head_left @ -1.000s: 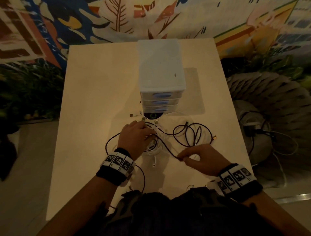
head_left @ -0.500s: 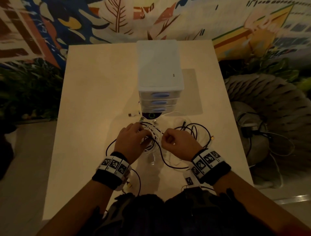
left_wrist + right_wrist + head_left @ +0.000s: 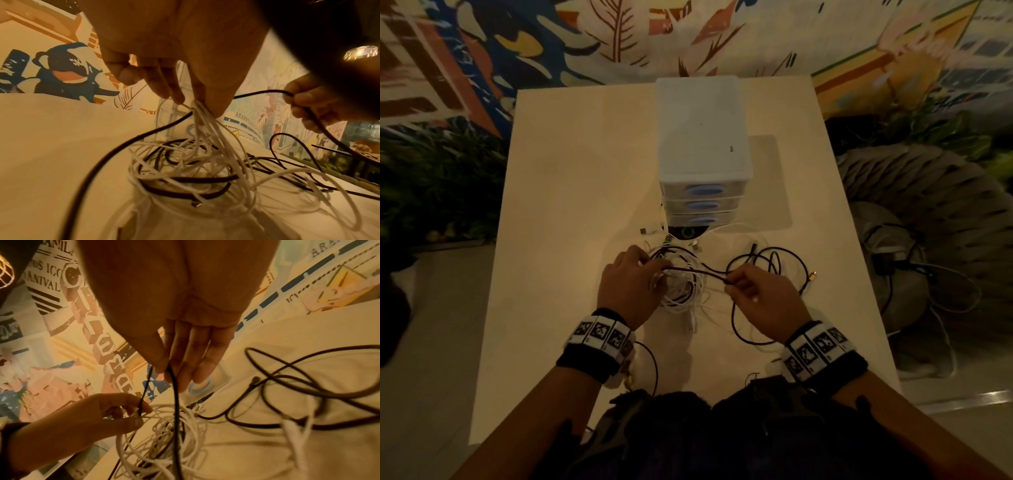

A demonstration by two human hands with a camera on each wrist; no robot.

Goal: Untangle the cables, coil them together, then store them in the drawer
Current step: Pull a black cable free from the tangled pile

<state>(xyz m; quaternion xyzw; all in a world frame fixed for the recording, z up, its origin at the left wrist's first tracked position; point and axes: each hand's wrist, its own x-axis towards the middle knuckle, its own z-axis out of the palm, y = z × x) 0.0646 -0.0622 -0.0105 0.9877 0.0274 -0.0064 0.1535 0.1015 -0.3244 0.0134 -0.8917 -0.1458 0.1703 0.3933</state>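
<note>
Cables sat in a tangle on the worktop (image 3: 571, 192), near its middle and just in front of the small drawer unit (image 3: 703, 137), all three of whose drawers were shut. And the left hand (image 3: 631, 286) was right in it: thumb and fingers (image 3: 174, 91) pinched together on a bunch of white cable (image 3: 207, 129) strands, lifting them off the heap, while the rest of the white loops lay piled below on the worktop. Over to the right hand (image 3: 763, 301), which had the black cable (image 3: 702, 271) pinched between thumb and forefinger, the other fingers (image 3: 197, 353) lying long and close together beside it. That black line ran taut-ish from one hand across to the other, over the white heap. More black loops sprawled toward the right edge of the worktop, one ending in a small gold plug (image 3: 812, 275). Another black strand trailed off the near edge.
</note>
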